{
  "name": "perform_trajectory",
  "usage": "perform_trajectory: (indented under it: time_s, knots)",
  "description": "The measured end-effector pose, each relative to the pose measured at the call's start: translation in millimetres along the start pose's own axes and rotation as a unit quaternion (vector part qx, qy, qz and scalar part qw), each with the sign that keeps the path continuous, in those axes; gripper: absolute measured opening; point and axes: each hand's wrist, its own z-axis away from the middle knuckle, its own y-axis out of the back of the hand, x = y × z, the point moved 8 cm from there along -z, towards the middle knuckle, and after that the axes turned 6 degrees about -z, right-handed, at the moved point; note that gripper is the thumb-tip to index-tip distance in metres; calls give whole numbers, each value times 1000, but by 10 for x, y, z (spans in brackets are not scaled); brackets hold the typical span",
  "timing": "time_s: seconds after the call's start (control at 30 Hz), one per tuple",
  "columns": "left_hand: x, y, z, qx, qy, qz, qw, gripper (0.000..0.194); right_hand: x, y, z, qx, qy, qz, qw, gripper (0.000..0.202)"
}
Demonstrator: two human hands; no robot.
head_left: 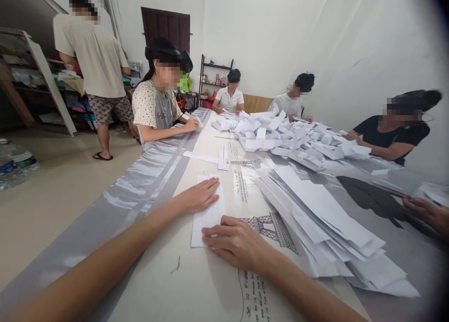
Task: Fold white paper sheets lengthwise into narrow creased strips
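Observation:
A folded strip of white paper (199,229) lies flat on the table in front of me, its long side running away from me. My left hand (200,195) rests with outstretched fingers on its far part. Nearer to me, my right hand (234,241) presses its spread fingers on the right edge of the same paper. Neither hand grips anything. Just beyond my left hand lie a small folded paper piece (223,157) and a thin paper strip (201,157). To the right of my right hand is a fanned stack of white paper sheets (326,219).
A large heap of folded papers (266,130) covers the table's far middle. The printed tablecloth (157,270) shows Eiffel Tower drawings. Several people sit around the table; one person (94,55) stands at the left by shelves. Another person's hand (424,209) is at the right edge.

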Motion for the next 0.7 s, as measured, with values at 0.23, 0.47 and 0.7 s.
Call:
perform_trajectory:
  time_s: [0.23,0.47,0.7]
  knots:
    - [30,61,44,7,18,19,1000,62,-40,-39,14,-33,1,43,999,25]
    - [24,70,67,35,9,40,999,63,-66,-49,32,-33,-2,67,997,23]
    - [9,79,75,28,14,65,997,63,-56,31,67,1,-7,7,1000,20]
